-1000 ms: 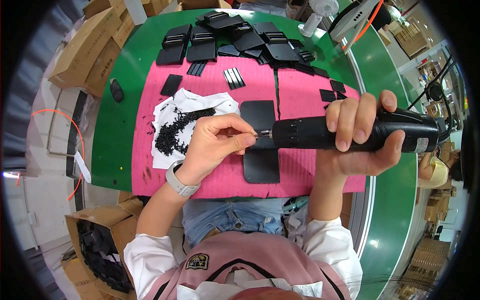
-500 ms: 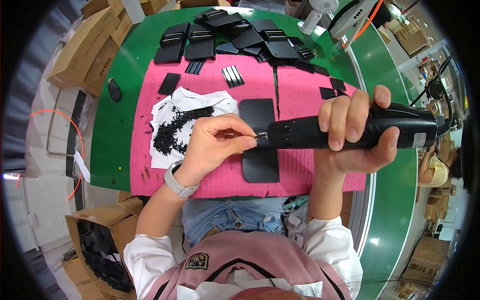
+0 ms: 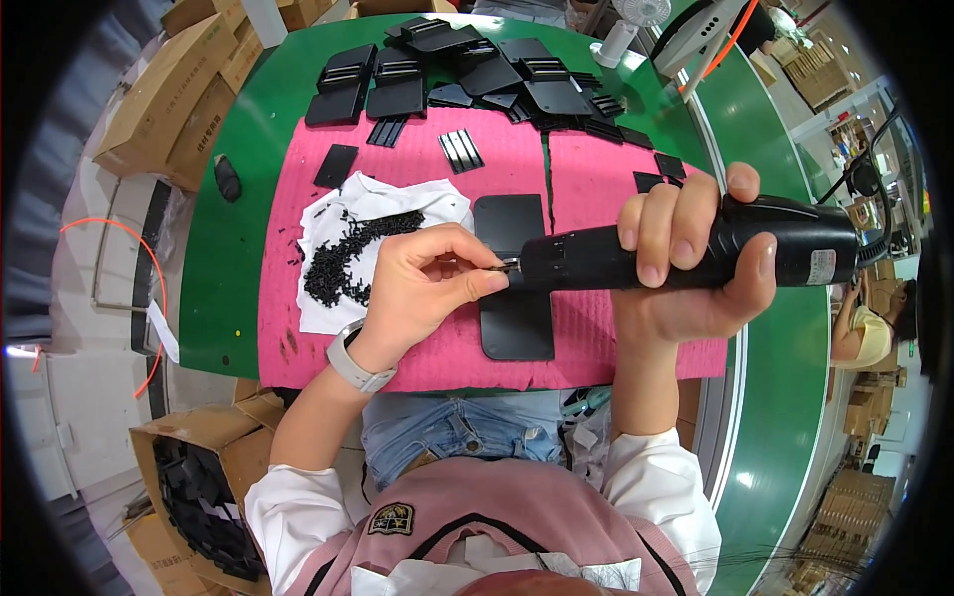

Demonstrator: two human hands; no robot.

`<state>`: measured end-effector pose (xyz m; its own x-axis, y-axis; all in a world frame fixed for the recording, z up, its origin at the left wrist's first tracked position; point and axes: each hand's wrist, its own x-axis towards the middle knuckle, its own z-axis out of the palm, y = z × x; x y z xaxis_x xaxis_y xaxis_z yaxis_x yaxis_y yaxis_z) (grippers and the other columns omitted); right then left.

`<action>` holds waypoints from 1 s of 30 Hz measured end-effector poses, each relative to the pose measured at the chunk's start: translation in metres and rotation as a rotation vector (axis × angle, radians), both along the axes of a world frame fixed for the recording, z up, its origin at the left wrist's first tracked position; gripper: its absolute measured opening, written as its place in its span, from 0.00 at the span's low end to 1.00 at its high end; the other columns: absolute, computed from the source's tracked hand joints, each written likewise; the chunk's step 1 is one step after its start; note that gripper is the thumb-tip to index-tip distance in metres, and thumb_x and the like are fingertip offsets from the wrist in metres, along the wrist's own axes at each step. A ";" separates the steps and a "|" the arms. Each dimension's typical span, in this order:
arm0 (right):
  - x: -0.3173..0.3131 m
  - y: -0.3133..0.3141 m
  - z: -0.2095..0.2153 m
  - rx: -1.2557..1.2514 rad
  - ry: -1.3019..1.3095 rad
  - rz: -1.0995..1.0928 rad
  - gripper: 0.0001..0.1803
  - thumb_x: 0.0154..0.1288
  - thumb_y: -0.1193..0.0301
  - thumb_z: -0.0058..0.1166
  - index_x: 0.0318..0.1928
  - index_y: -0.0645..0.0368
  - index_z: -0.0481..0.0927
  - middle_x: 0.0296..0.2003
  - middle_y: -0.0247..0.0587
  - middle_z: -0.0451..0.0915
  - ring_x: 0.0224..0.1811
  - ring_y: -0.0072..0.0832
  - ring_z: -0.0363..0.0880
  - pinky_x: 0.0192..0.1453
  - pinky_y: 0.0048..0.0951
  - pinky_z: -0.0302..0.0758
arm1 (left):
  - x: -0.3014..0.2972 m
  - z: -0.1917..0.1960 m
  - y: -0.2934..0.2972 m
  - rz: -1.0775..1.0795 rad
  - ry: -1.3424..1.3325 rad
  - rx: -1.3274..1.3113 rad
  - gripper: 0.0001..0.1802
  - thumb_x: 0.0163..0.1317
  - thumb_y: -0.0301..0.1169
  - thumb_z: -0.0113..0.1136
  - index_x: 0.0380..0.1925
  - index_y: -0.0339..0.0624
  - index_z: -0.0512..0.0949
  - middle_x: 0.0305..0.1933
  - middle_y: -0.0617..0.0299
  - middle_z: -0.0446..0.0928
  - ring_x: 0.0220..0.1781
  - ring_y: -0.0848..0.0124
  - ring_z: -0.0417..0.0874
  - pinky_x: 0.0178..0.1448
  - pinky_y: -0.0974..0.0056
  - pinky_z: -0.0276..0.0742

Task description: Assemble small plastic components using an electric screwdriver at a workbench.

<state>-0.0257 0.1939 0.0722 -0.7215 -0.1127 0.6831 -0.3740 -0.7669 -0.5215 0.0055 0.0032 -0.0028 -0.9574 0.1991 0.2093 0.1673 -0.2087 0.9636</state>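
Note:
My right hand (image 3: 696,258) is wrapped around a black electric screwdriver (image 3: 596,262), held nearly level with its bit pointing left. At the tip of the bit (image 3: 513,266), the thumb and forefinger of my left hand (image 3: 427,273) are pinched together on a tiny dark piece that looks like a screw, mostly hidden by the fingers. Below the tool lies a black plate (image 3: 517,328) with rounded corners, its middle partly covered by hand and screwdriver. A heap of small black screws (image 3: 333,273) rests on a white cloth (image 3: 318,316) beside my left hand.
A pink mat (image 3: 407,363) covers part of the green table (image 3: 224,298). Black plates and brackets (image 3: 467,70) pile up at the far side. A slotted piece (image 3: 461,151) lies on the mat. A small fan (image 3: 621,40) stands far right; an open carton (image 3: 214,477) sits lower left.
The screwdriver and my right hand have shifted slightly left and up, the bit closer to my left fingers. My left hand keeps its pinch almost in place.

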 end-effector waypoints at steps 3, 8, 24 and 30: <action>-0.002 0.001 -0.001 -0.049 -0.068 -0.019 0.20 0.68 0.57 0.41 0.54 0.54 0.66 0.22 0.34 0.69 0.16 0.25 0.67 0.30 0.33 0.68 | 0.002 0.002 0.004 -0.031 -0.101 -0.011 0.06 0.50 0.19 0.68 0.28 0.33 0.80 0.26 0.66 0.78 0.28 0.82 0.76 0.32 0.75 0.73; -0.013 0.021 0.008 0.095 -0.081 0.040 0.18 0.67 0.62 0.42 0.52 0.58 0.68 0.20 0.36 0.68 0.14 0.26 0.64 0.25 0.30 0.66 | 0.001 0.000 0.008 0.136 0.138 -0.395 0.06 0.51 0.22 0.66 0.28 0.34 0.79 0.23 0.64 0.76 0.22 0.80 0.73 0.27 0.74 0.68; -0.015 0.009 -0.005 0.305 -0.180 -0.169 0.15 0.54 0.75 0.57 0.41 0.66 0.69 0.17 0.38 0.72 0.12 0.23 0.68 0.18 0.23 0.66 | 0.002 -0.001 0.012 0.060 -0.042 -0.503 0.09 0.55 0.24 0.63 0.26 0.34 0.70 0.19 0.59 0.73 0.20 0.78 0.75 0.26 0.73 0.70; -0.011 0.004 -0.008 0.406 -0.157 -0.106 0.15 0.49 0.77 0.63 0.36 0.64 0.71 0.21 0.36 0.73 0.17 0.19 0.71 0.19 0.19 0.68 | 0.005 -0.003 0.013 0.061 -0.009 -0.456 0.09 0.56 0.22 0.60 0.26 0.33 0.69 0.19 0.60 0.72 0.19 0.78 0.71 0.25 0.71 0.67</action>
<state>-0.0372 0.1977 0.0644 -0.8348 -0.2691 0.4803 -0.3320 -0.4499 -0.8291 0.0109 0.0163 -0.0057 -0.9715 0.2125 0.1046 0.1569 0.2466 0.9563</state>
